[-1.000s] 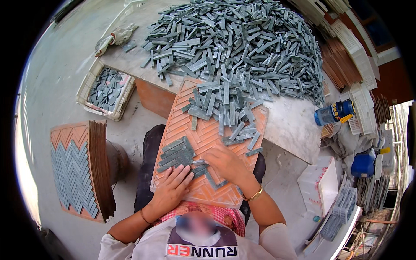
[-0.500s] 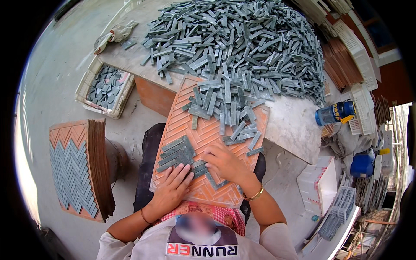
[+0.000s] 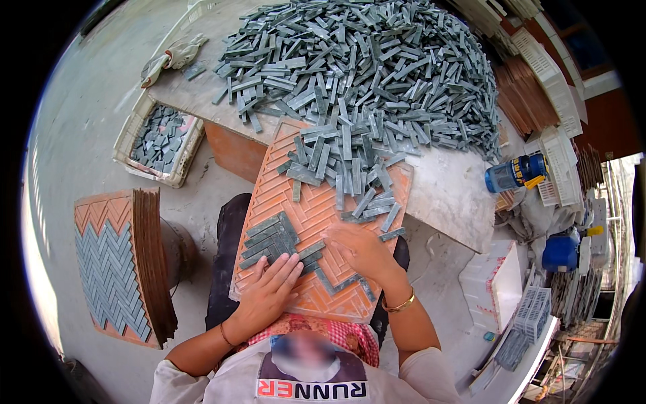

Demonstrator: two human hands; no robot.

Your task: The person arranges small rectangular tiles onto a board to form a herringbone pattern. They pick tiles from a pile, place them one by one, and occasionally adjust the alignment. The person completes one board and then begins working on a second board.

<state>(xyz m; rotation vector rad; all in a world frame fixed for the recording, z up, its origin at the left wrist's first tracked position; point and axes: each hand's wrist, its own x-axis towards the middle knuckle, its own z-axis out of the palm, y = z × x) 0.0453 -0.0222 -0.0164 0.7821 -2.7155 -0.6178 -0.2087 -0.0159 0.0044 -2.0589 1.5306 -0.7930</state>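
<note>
An orange herringbone-grooved board (image 3: pixel 316 296) rests across my lap, its far end against the table. Dark grey-green strip tiles (image 3: pixel 270 237) fill part of its left side in a herringbone pattern, and a few more strips (image 3: pixel 343 283) form an angled line to the right. My left hand (image 3: pixel 272 288) lies flat, fingers spread, with its fingertips on the near edge of the laid tiles. Just above the board's middle right is my right hand (image 3: pixel 365 252), its fingers loosely bent and the thumb apart; no tile shows in it. Loose strip tiles (image 3: pixel 363 175) cover the board's far end.
A big heap of strip tiles (image 3: pixel 363 74) spreads over the table (image 3: pixel 451 209). At left stand a crate of small tiles (image 3: pixel 185 158) and a stack of orange boards (image 3: pixel 145 262), the top one tiled. A blue bottle (image 3: pixel 515 174) and white foam box (image 3: pixel 494 279) are at right.
My right hand has drawn off the laid tiles and moved a little right. The left hand stays flat in nearly the same place. The whole view has shifted slightly.
</note>
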